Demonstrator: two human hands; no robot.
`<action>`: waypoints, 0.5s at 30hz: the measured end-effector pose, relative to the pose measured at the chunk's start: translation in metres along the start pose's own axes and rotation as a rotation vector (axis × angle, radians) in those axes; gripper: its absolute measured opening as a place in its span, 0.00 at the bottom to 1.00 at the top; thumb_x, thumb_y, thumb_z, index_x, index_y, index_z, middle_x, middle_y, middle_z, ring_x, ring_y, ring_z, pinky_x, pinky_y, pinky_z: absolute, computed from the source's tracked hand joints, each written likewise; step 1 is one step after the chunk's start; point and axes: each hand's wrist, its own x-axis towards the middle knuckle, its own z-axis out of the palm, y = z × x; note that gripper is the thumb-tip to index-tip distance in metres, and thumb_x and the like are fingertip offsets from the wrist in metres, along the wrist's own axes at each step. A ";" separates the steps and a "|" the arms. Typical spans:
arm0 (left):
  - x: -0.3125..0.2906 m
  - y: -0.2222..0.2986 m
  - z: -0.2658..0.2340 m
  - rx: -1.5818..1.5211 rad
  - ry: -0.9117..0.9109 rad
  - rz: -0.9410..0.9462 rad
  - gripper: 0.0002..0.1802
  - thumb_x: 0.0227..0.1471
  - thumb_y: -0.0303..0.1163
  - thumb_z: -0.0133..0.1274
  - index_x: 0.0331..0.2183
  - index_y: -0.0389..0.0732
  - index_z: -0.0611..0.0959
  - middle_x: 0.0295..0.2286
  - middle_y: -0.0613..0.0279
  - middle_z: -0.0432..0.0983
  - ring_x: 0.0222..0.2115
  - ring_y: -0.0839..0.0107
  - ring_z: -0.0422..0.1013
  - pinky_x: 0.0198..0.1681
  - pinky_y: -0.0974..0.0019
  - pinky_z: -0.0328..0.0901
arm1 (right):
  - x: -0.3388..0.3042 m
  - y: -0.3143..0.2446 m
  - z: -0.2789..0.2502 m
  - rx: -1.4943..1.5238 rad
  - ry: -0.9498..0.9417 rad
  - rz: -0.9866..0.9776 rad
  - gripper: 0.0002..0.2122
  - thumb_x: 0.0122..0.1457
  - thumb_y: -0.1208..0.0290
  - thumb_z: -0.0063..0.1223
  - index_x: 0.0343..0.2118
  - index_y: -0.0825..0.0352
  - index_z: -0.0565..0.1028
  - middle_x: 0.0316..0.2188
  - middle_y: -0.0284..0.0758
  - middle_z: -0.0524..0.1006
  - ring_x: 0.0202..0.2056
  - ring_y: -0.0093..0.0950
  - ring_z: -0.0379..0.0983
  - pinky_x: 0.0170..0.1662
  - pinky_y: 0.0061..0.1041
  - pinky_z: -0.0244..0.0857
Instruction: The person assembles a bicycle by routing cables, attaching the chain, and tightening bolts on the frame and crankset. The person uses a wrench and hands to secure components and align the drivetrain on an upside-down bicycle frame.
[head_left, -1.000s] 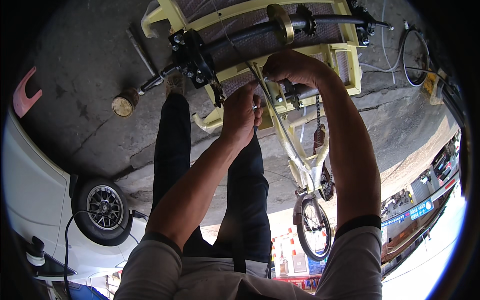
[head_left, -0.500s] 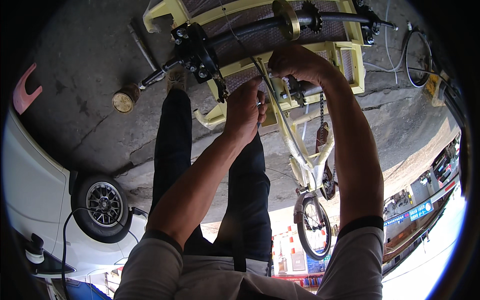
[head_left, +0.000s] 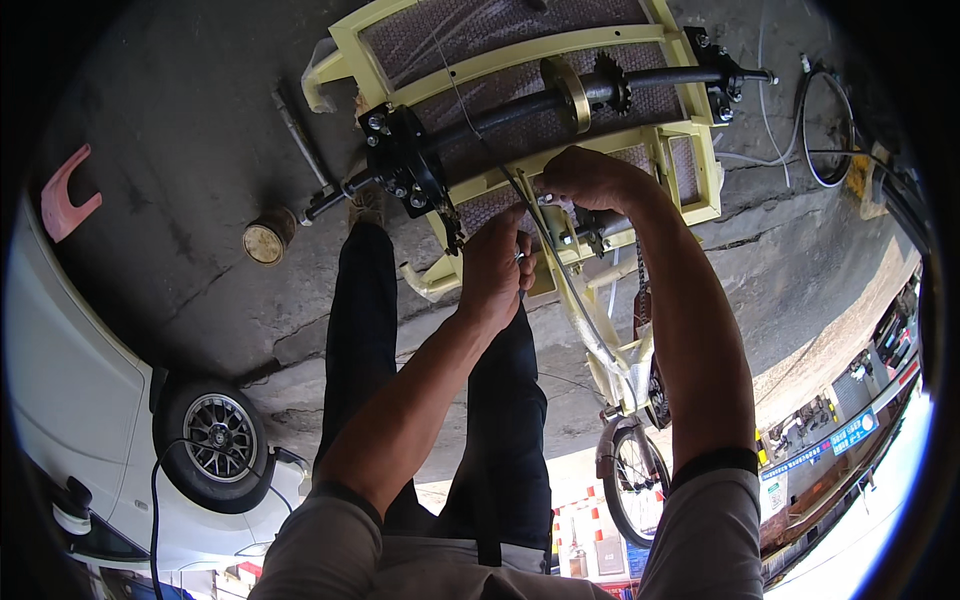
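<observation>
Yellow frame point(head_left: 540, 47) lay below, left hand point(head_left: 492, 268) curled fingers round a metal piece point(head_left: 519, 256), right hand point(head_left: 593, 183) bent, finger hold hidden.

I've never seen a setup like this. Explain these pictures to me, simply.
There is no robot here: you are looking at a person's two bare hands. The view comes from a wide fisheye camera worn on the head and looking down, so straight edges bend. In front is a pale yellow metal frame with a black axle, which carries a brass-coloured disc. On the concrete floor at left is a round tin; a white car stands nearby. The left hand curls around something shiny, mostly hidden. The right hand has its fingers bunched at the frame; what they hold, if anything, cannot be told.
</observation>
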 end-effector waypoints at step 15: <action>0.014 0.011 -0.009 0.168 0.001 -0.081 0.15 0.62 0.46 0.44 0.37 0.43 0.71 0.24 0.70 0.63 0.21 0.77 0.59 0.22 0.72 0.54 | 0.032 0.013 0.017 0.408 0.042 0.132 0.16 0.57 0.62 0.47 0.41 0.68 0.77 0.37 0.41 0.78 0.35 0.33 0.75 0.38 0.34 0.69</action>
